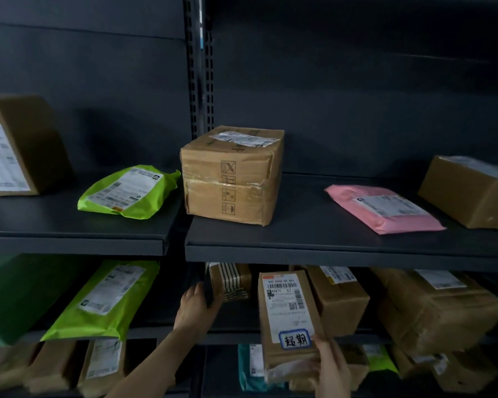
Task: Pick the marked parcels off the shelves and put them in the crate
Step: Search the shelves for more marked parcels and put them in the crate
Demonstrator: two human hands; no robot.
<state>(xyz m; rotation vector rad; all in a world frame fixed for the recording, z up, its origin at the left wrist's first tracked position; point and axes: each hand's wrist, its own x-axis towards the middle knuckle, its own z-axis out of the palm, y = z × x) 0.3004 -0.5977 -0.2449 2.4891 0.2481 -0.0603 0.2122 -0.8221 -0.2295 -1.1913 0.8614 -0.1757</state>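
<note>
My right hand (329, 369) grips the lower end of a tall brown parcel (288, 320) in front of the middle shelf; the parcel stands upright and carries a white shipping label and a blue-framed handwritten sticker (295, 339). My left hand (194, 307) reaches into the middle shelf and holds a dark flat item (208, 290) next to a brown parcel with striped tape (232, 281). No crate is in view.
On the upper shelf (314, 249) lie a taped cardboard box (232, 175), a green mailer bag (130, 192), a pink mailer bag (384, 208) and boxes at both ends. The middle shelf holds green bags (104, 300) and brown boxes (431, 305). More parcels fill the bottom shelf.
</note>
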